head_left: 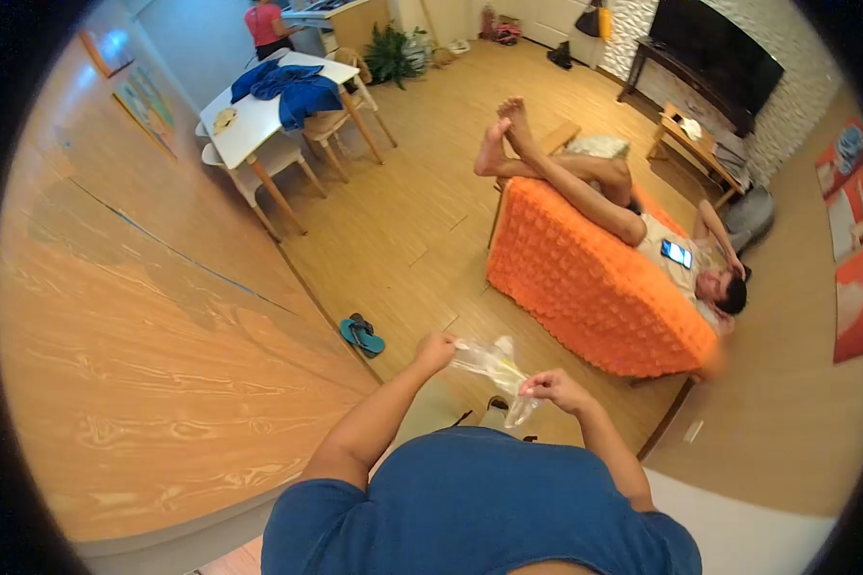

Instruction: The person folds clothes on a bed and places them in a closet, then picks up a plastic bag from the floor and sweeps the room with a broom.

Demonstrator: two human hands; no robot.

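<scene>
Both my hands hold a small clear plastic bag (pixel 494 369) in front of my chest. My left hand (pixel 435 352) pinches its upper left corner. My right hand (pixel 556 388) grips its lower right end. Something thin and yellowish shows inside the bag; I cannot tell what it is. My blue shirt (pixel 479 508) fills the bottom of the view.
A person lies on an orange sofa (pixel 585 287) to the right, feet up, with a phone (pixel 677 253) on the chest. Blue flip-flops (pixel 361 335) lie on the wooden floor. A white table (pixel 259 115) with blue cloth stands far left; another person stands behind it. A TV (pixel 714 53) hangs far right.
</scene>
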